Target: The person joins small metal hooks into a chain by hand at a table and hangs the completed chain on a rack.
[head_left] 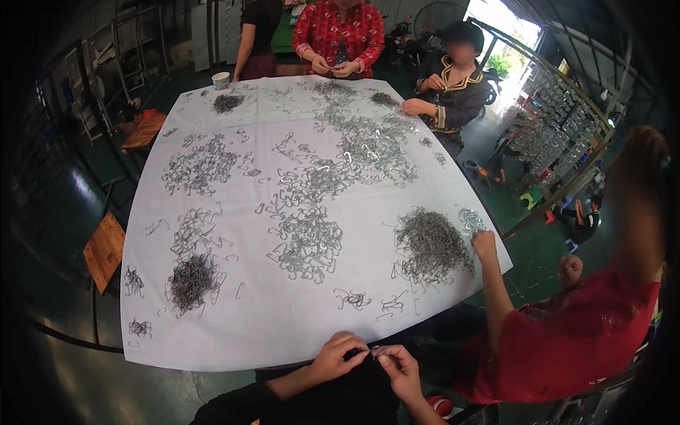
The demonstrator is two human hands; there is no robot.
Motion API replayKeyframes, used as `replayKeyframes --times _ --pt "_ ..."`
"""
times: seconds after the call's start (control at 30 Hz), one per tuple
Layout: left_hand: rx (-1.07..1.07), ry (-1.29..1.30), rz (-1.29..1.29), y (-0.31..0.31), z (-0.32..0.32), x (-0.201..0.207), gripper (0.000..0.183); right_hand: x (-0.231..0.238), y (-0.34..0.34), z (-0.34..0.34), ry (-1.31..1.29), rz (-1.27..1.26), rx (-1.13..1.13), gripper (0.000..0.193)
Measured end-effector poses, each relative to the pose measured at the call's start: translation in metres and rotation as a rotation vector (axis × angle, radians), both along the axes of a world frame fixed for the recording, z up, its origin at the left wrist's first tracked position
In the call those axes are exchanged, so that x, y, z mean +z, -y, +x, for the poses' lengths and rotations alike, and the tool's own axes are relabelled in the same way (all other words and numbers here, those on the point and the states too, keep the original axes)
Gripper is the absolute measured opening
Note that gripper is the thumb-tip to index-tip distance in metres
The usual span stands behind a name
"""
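Note:
My left hand and my right hand are close together just off the near edge of the white-covered table. The fingers of both hands are pinched. Between their fingertips is a tiny metal piece that looks like one of the wire hooks; its exact shape is too small to tell. Inside the left hand's curl is a dark patch I cannot make out. Nearest to my hands on the cloth lie a small bunch of wire hooks and a few loose ones.
Dense hook piles stand at the right and left, with loose hooks across the middle. A person in red reaches onto the table at my right. Others work at the far side, near a paper tub.

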State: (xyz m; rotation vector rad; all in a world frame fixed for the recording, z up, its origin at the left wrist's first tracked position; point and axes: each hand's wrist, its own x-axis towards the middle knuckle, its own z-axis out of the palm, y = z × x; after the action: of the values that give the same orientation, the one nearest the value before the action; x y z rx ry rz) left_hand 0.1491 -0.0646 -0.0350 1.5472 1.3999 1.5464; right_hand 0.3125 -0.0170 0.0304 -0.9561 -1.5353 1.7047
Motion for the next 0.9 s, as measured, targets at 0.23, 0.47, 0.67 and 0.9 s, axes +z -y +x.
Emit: replayKeyframes --times 0.23,0.47,0.67,0.9 --pt "-0.018 -0.054 0.037 -0.003 -0.001 0.007 0.016 -0.002 -0.006 -0.006 0.024 0.117 -0.079 0.005" --pt "-0.031 -0.108 0.037 -0.006 -0.003 0.006 0.017 -0.003 -0.011 -0.007 0.022 0.059 -0.061 0.005" --pt "-0.036 -0.065 0.030 -0.009 -0.002 0.006 0.017 -0.005 -0.014 -0.004 -0.080 -0.044 -0.063 0.003" --pt "-0.059 -0.043 -0.029 -0.009 -0.001 0.007 0.015 -0.010 -0.016 0.001 -0.050 -0.022 -0.033 0.005"
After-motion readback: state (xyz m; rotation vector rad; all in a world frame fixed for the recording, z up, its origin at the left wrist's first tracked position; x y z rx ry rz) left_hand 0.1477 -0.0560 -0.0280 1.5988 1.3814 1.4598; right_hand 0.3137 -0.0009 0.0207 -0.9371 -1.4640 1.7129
